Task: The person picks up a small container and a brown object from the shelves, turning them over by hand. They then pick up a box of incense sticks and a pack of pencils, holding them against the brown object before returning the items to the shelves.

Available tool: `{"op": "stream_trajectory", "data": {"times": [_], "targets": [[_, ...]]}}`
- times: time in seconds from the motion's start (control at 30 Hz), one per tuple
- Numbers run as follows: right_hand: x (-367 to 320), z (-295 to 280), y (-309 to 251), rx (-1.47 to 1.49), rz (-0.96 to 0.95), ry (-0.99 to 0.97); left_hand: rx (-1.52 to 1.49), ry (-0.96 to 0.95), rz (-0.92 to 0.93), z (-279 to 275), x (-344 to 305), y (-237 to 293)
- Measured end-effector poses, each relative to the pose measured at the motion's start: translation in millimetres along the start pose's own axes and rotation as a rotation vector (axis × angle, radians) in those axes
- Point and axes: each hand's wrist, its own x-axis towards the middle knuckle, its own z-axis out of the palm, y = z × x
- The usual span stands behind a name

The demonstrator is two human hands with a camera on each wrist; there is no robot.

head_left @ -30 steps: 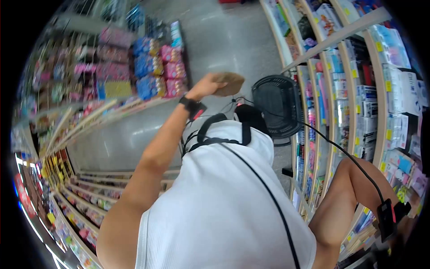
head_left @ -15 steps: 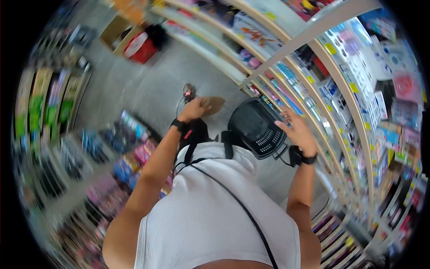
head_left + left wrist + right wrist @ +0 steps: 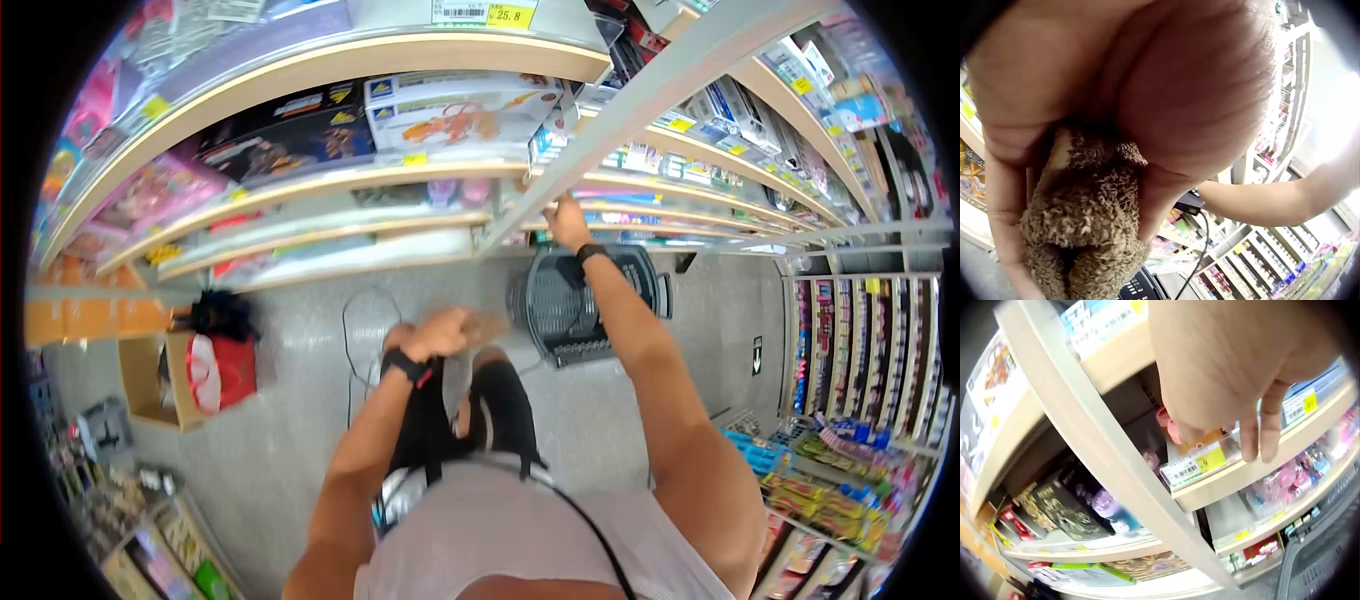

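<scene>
A fuzzy brown cloth-like item (image 3: 487, 328) is gripped by the left hand (image 3: 437, 335), low in front of the body. In the left wrist view the fingers of the left hand (image 3: 1129, 81) lie around both sides of the bunched brown item (image 3: 1088, 212). The right hand (image 3: 567, 222) reaches to a shelf above the black basket. Up close in the right wrist view, two fingers of the right hand (image 3: 1235, 369) extend down over the shelf's front edge (image 3: 1235, 478), beside a yellow price label (image 3: 1212, 459). Behind the hand are small pink items (image 3: 1169, 424); its other fingertips are partly hidden.
The black basket (image 3: 570, 300) stands on the floor below the shelves. A slanting pale metal post (image 3: 625, 130) crosses in front of the shelves, left of the right hand. An open cardboard box (image 3: 150, 380) and a red bag (image 3: 232, 370) stand at left on the floor.
The view has turned toward the shelves. The right arm, low at the side at first, has risen and stretched forward to a shelf. The left hand still holds the brown item.
</scene>
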Motion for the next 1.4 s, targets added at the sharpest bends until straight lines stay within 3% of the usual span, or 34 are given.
{"op": "stream_trajectory", "data": {"times": [0.03,0.1,0.2,0.27,0.33,0.47,0.53,0.6,0.63,0.67,0.7,0.8,0.87,0.93,1.0,1.17,1.2,1.27,1.33,1.37,1.4], "targets": [[14,13,10,-0.087,-0.076,0.135,0.034,0.011,0.084,14,17,-22],[28,29,15,-0.085,0.016,0.123,0.078,0.016,0.186,33,54,-50],[34,13,-33,-0.217,0.077,0.208,0.247,-0.098,0.294,68,88,-58],[35,21,-30,-0.279,0.11,0.275,0.325,-0.355,0.496,87,116,-72],[44,29,-12,-0.402,-0.149,0.446,0.412,-0.4,0.499,100,130,-73],[59,39,1,-0.406,-0.206,0.51,0.463,-0.347,0.486,95,132,-86],[65,43,11,-0.366,-0.249,0.448,0.442,-0.338,0.452,97,127,-103],[70,42,9,-0.398,-0.278,0.445,0.335,-0.138,0.498,95,126,-119],[75,46,16,-0.419,-0.301,0.5,0.336,-0.27,0.364,86,119,-104],[70,52,22,-0.44,-0.308,0.547,0.341,-0.28,0.347,92,114,-107],[72,50,28,-0.466,-0.205,0.39,0.309,-0.267,0.333,92,113,-110],[47,42,-12,-0.507,-0.066,0.483,0.327,-0.229,0.345,82,113,-107],[36,56,-3,-0.29,-0.159,0.608,0.306,-0.278,0.34,77,112,-113],[22,65,1,-0.061,-0.313,0.82,0.196,-0.097,0.375,77,100,-113],[9,64,-3,0.111,-0.369,0.959,0.179,-0.033,0.358,79,97,-114],[-45,59,-4,0.217,-0.286,1.125,0.087,0.236,0.238,72,93,-127],[-70,61,-9,0.315,-0.236,1.087,0.083,0.232,0.236,72,96,-137],[-119,84,-15,0.398,0.019,0.97,-0.099,0.536,0.205,77,106,-161],[-166,113,-25,0.628,0.101,0.751,-0.001,0.564,0.133,84,94,-137],[-184,136,-20,0.55,0.07,0.689,0.03,0.617,0.306,96,91,-127],[-198,167,-19,0.673,0.145,0.621,0.058,0.664,0.481,107,87,-116]]}}
